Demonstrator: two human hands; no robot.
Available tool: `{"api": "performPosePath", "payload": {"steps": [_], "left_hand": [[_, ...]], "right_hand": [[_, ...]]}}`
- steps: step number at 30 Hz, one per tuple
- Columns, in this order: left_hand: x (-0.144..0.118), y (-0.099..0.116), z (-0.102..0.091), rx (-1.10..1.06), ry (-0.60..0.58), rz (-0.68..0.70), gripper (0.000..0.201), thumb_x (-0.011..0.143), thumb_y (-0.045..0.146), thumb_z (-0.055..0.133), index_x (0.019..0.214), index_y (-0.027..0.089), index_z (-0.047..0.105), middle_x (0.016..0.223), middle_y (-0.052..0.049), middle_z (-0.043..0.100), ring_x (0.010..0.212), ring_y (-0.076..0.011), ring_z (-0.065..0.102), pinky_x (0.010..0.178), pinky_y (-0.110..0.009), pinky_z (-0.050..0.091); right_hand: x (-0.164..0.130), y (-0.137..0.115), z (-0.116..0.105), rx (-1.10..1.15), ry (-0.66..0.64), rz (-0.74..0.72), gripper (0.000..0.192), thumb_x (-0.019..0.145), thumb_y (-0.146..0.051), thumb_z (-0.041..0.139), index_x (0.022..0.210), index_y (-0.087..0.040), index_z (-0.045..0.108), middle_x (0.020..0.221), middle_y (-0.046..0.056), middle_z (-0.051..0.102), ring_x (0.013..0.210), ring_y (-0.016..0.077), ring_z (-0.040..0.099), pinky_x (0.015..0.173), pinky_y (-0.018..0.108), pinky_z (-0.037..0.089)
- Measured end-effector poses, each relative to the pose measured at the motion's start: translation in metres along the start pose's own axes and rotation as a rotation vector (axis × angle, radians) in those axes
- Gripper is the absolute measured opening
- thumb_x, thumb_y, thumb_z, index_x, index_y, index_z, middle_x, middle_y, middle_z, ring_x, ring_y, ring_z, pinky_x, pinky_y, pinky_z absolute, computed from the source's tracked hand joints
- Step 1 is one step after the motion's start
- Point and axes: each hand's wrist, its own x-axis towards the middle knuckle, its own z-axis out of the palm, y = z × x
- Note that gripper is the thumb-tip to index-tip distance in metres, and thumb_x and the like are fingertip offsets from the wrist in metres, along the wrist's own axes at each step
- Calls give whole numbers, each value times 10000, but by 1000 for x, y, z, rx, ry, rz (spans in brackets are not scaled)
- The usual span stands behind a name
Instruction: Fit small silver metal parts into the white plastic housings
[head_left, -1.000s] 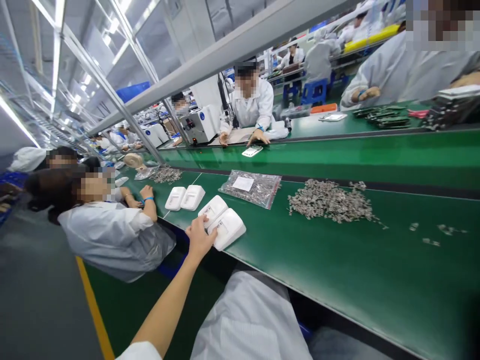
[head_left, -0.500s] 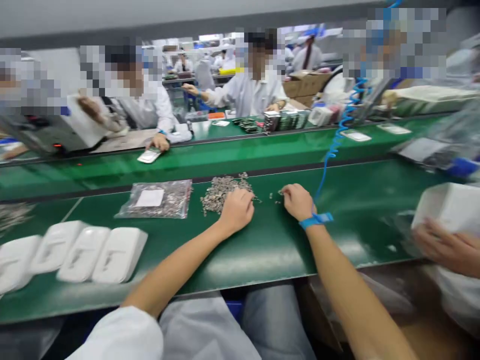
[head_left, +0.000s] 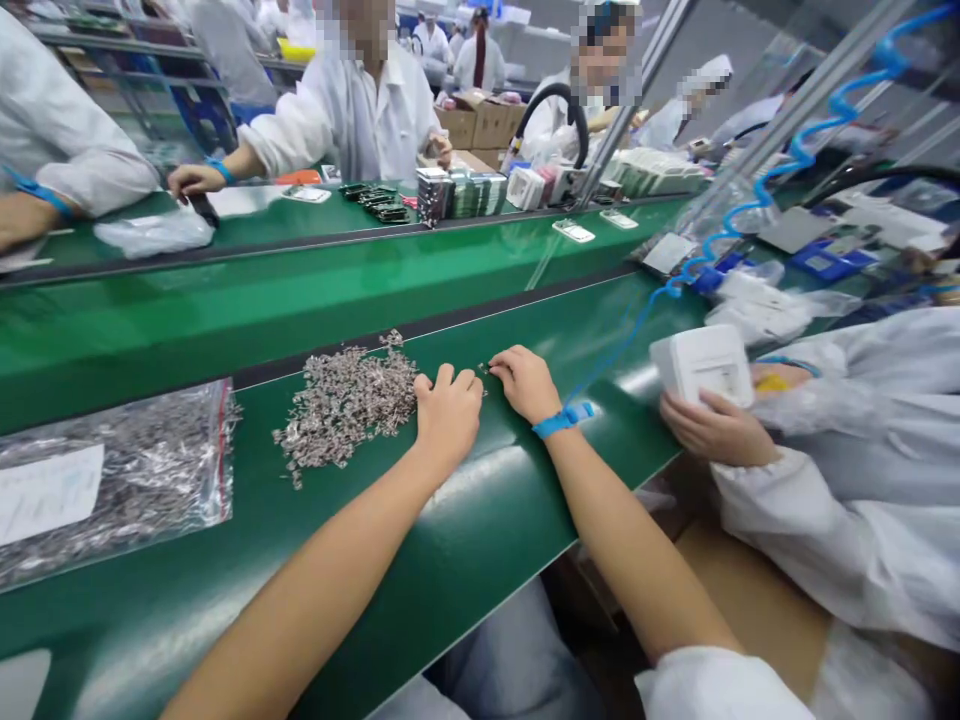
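Note:
A heap of small, shiny metal parts (head_left: 349,405) lies on the green work surface (head_left: 382,545). At the heap's right edge is my left hand (head_left: 450,418), its fingers curled down; whatever may be under the fingertips is hidden. My right hand (head_left: 527,382), with a blue strap (head_left: 564,419) round the wrist, pinches a tiny metal part between thumb and forefinger. A few loose pieces (head_left: 482,370) lie between the two hands. Left of the heap, a clear zip bag (head_left: 169,470) full of similar parts carries a white label.
On the right, a co-worker's hand (head_left: 720,430) holds a white plastic housing (head_left: 701,365). A coiled blue cord (head_left: 757,200) runs down to my wrist strap. Across the raised green divider (head_left: 315,265), other people sit by stacked boards (head_left: 472,192).
My view has turned right and come closer to the heap. My hands are nearer each other, the right still pinching. The co-worker's housing now shows its other face, lifted higher.

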Motion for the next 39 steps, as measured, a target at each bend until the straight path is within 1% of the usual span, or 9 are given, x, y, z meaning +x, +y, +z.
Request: {"api": "performPosePath", "payload": {"steps": [4, 9, 17, 21, 24, 27, 32, 35, 39], "left_hand": [[1, -2, -2, -48, -21, -23, 248, 957, 86, 434, 894, 230, 626, 997, -50, 697, 1093, -261, 468, 798, -467, 262], [0, -2, -3, -36, 18, -24, 234, 966, 109, 433, 914, 237, 622, 995, -45, 702, 1068, -253, 484, 793, -471, 256], [2, -2, -5, 61, 68, -84, 226, 949, 155, 423, 963, 223, 637, 1069, -112, 662, 1062, -297, 493, 811, -484, 287], [0, 8, -14, 47, 143, -10, 248, 949, 221, 451, 1091, 207, 653, 1207, -147, 618, 1132, -319, 474, 853, -493, 310], [6, 46, -13, 31, 86, 195, 243, 942, 207, 451, 1068, 205, 658, 1183, -136, 626, 1106, -293, 496, 858, -462, 339], [18, 112, 2, -12, -19, 481, 266, 947, 255, 465, 1147, 216, 636, 1257, -125, 608, 1151, -292, 491, 874, -449, 371], [28, 191, 25, -93, -32, 491, 441, 947, 436, 523, 1338, 231, 534, 1399, -137, 560, 1319, -332, 409, 1014, -526, 333], [20, 180, 21, -119, -30, 448, 313, 980, 391, 474, 1210, 216, 595, 1181, -125, 677, 1226, -305, 476, 976, -526, 331], [7, 126, 9, -218, -44, 302, 189, 971, 281, 480, 1041, 245, 652, 1013, -69, 705, 1132, -260, 495, 916, -474, 326]], "right_hand": [[-4, -4, -7, 88, 99, 13, 253, 918, -138, 470, 1031, -190, 690, 930, 97, 653, 864, 236, 607, 813, 355, 493], [-9, -17, -17, 310, 204, 49, 250, 952, -215, 445, 901, -212, 690, 940, 78, 675, 900, 219, 629, 848, 353, 498], [-5, -35, -13, 613, 154, 165, 149, 909, -309, 507, 849, -207, 598, 752, 1, 609, 632, 136, 547, 661, 280, 469], [-12, -37, -37, 714, 341, 216, 201, 921, -401, 521, 873, -219, 592, 769, 7, 609, 648, 141, 549, 627, 272, 472], [-37, -35, -77, 720, 498, 236, 260, 940, -468, 527, 915, -221, 601, 776, 14, 616, 666, 145, 558, 617, 272, 475], [-75, -31, -125, 742, 562, 249, 254, 921, -467, 593, 933, -214, 620, 763, 8, 631, 645, 138, 577, 628, 276, 495], [-128, -16, -188, 739, 505, 323, 202, 827, -384, 729, 858, -197, 658, 719, 11, 692, 667, 158, 669, 656, 285, 553], [-142, 1, -201, 732, 407, 329, 227, 786, -366, 757, 919, -189, 703, 782, 36, 743, 720, 192, 719, 673, 310, 585], [-134, 15, -186, 536, 195, 231, 157, 808, -313, 702, 887, -194, 766, 860, 57, 770, 742, 207, 730, 686, 328, 588]]}}
